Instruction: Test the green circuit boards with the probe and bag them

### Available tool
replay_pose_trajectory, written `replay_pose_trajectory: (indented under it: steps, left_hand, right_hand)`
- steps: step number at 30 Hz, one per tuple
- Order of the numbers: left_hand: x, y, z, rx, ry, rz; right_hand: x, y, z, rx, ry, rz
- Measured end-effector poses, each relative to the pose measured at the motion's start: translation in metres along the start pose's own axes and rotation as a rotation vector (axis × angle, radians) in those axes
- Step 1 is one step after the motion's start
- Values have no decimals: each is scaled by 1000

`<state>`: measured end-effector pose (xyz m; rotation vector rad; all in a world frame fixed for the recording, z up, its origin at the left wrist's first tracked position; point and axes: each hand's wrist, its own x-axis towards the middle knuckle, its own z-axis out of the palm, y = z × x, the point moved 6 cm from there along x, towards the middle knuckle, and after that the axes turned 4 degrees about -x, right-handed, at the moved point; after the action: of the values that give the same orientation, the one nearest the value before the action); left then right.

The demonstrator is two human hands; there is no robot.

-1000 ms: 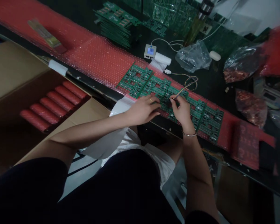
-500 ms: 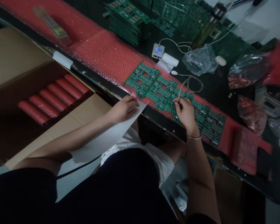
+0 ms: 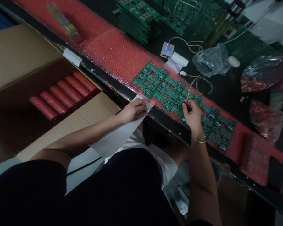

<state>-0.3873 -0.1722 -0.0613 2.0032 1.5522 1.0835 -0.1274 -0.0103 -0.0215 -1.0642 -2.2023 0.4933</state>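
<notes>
Overhead, red bubble wrap covers dark workbench.

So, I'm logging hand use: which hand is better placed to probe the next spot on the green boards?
Probably the right hand: it rests on the green boards pinching the wired probe, while the left hand sits on the white strip at the table edge.

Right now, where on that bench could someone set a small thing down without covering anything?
The roomiest bare patch is the red bubble wrap between the white label and the row of green circuit boards. A dark strip of bench beyond the boards is also free. It is crowded around the meter, plastic bags and both hands.
</notes>
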Motion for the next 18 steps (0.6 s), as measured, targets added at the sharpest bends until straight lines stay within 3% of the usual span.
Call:
replay_pose_trajectory:
  steps: [4,8,13,15,18]
  left_hand:
    - [-2,5,-2,-25,8,-8]
    - [15,20,-19,-75,-133,-4]
    - [90,37,-36,-54,-291,117]
    - [127,40,-26,-36,-331,182]
    - [176,40,8,26,-398,255]
  right_hand:
    - [0,1,1,3,6,1]
    - [0,3,2,11,19,-2]
    - [1,5,3,1,45,-14]
    - [2,3,3,-3,43,-26]
    - [1,-4,1,-4,65,-67]
